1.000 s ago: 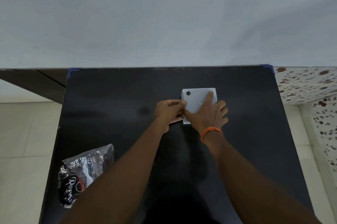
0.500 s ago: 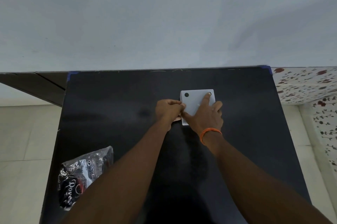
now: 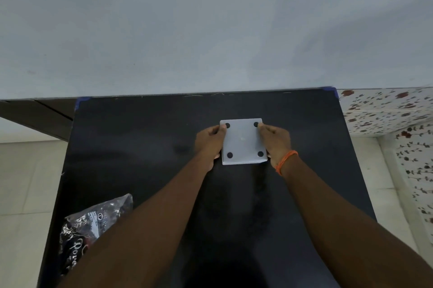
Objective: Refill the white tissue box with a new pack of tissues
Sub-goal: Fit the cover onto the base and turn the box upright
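Note:
The white tissue box (image 3: 243, 141) sits upside down on the black table (image 3: 145, 137), its flat base with several black round feet facing up. My left hand (image 3: 209, 141) grips its left side, fingers curled at the far left corner. My right hand (image 3: 274, 140), with an orange band on the wrist, grips its right side. The new pack of tissues (image 3: 93, 222), in a dark shiny wrapper with white lettering, lies near the table's front left edge, partly hidden by my left forearm.
A pale wall rises right behind the table's far edge. Blue tape marks the far corners (image 3: 83, 99). A floral tiled surface (image 3: 386, 111) stands to the right, and light floor tiles lie on both sides.
My right hand has come off the top of the box and moved to its right side. My left hand has shifted along the left side, so the whole base shows.

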